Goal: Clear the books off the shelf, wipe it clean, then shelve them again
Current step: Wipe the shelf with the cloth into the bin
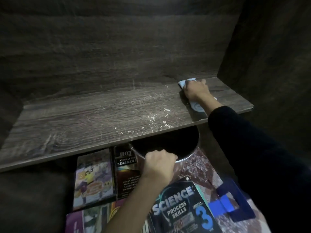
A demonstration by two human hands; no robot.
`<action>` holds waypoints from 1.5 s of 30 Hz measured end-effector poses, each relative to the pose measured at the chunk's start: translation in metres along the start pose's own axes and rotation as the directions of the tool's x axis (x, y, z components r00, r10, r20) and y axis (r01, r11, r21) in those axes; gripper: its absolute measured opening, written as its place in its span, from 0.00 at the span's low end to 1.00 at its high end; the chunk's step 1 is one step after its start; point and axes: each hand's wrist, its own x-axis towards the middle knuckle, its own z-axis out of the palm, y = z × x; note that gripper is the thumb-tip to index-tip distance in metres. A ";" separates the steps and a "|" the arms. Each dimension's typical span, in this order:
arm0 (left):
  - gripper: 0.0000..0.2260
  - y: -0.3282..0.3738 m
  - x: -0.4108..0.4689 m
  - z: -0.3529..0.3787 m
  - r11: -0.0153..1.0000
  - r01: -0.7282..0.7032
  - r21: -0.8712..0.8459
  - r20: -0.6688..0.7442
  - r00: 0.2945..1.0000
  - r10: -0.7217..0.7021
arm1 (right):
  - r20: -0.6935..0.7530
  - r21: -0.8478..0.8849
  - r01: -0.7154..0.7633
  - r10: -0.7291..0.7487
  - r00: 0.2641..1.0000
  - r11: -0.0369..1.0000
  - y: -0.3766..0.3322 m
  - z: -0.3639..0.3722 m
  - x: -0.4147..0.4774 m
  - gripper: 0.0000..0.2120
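Cleared shelf during the wiping step. The dark wood-grain shelf (pixel 84 118) carries no books. A scatter of white crumbs (pixel 156 118) lies across its right-of-centre part, reaching the front edge.

At the rear right corner the right hand (pixel 196 91), in a black sleeve, presses a bunched light blue cloth (pixel 182 83) flat on the board. Its fingers are bent over the cloth, which shows past the fingertips and behind the wrist.

Just below the front edge, under the crumbs, the left hand (pixel 159 163) holds a round metal pot (pixel 185 157), its fingers curled tightly over the near rim.

The books lie face up underneath on a patterned surface (pixel 202 165): a dark "Science Process Skills" volume (pixel 181 207), a black history book (pixel 125 179) and a cartoon-covered book (pixel 94 179). Others are partly cut off at the bottom of the view. A blue plastic object (pixel 235 199) lies at lower right.

Judged risks:
- **Missed catch:** the pot mouth spans only part of the crumb field, so a wide or fast sweep could send debris past the rim onto the book covers.
- **Tilted pot:** a one-sided rim grip could let the pot tip and spill what it catches.
- **Unwiped areas:** the dim light may hide residue at the left end and in the rear corner.
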 end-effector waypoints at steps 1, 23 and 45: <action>0.14 0.000 0.001 0.000 1.000 0.001 0.001 0.007 1.000 -0.001 | 0.005 0.014 0.015 -0.015 1.000 1.000 -0.003 0.000 0.003 0.18; 0.14 0.001 0.006 0.002 0.999 0.037 -0.023 0.031 0.999 -0.036 | 0.118 0.422 0.238 -0.313 0.942 0.875 -0.025 -0.001 0.002 0.20; 0.13 0.010 0.006 0.001 0.999 0.047 -0.023 -0.014 0.999 -0.047 | 0.170 0.659 0.239 -0.450 0.877 0.713 -0.023 -0.006 -0.071 0.14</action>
